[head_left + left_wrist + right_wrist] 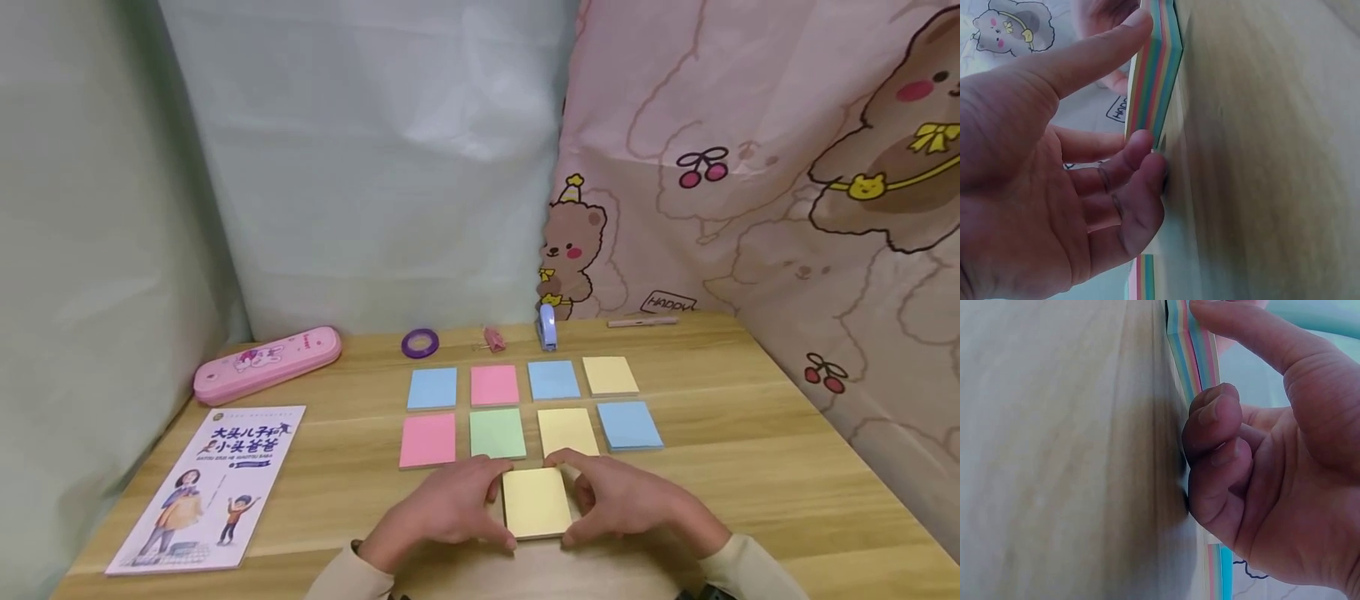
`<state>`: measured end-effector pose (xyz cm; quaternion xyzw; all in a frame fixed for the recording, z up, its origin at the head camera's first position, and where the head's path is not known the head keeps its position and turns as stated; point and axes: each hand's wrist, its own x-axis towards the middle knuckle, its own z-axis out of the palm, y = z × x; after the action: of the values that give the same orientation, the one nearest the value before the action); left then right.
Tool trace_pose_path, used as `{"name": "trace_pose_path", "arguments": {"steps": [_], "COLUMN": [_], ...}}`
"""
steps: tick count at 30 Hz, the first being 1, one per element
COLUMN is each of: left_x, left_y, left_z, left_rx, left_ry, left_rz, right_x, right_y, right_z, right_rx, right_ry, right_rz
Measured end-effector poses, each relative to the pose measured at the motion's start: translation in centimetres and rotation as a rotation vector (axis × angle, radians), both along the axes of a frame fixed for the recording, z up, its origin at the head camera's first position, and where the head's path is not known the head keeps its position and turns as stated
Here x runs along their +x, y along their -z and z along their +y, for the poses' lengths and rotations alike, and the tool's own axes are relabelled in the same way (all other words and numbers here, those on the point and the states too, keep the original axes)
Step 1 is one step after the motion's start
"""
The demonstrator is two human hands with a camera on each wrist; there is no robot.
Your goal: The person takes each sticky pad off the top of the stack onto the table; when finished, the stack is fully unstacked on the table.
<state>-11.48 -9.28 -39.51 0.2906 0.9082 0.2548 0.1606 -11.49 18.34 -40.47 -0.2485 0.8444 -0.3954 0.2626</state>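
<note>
Item: multicoloured sticky-note pad (536, 502), yellow sheet uppermost, flat on the desk (750, 467) just in front of a two-row grid of note pads (525, 404).
Left hand (446, 508) and right hand (626, 500) pinch its opposite edges, apparently to square it with the grid.
Left of the grid: book (206, 487), pencil case (267, 363).

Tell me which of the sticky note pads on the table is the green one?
The green pad is second from the left in the row nearer the hands, between a pink pad and a yellow pad. No other is green.
</note>
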Motion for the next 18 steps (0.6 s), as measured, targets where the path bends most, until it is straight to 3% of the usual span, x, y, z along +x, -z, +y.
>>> {"name": "trace_pose_path", "arguments": {"steps": [8,18], "left_x": [0.9,0.7], "left_y": [-0.2,-0.2], "left_z": [0.4,1.3], "left_rx": [-0.042,-0.08], "left_ry": [-0.012,-0.041], "left_rz": [0.014,0.068], "right_x": [0.2,-0.1], "right_y": [0.2,-0.2], "right_z": [-0.1,0.0], "right_rx": [-0.012,-0.01], "right_ry": [0.0,0.005], "right_rz": [-0.005,0.013]}}
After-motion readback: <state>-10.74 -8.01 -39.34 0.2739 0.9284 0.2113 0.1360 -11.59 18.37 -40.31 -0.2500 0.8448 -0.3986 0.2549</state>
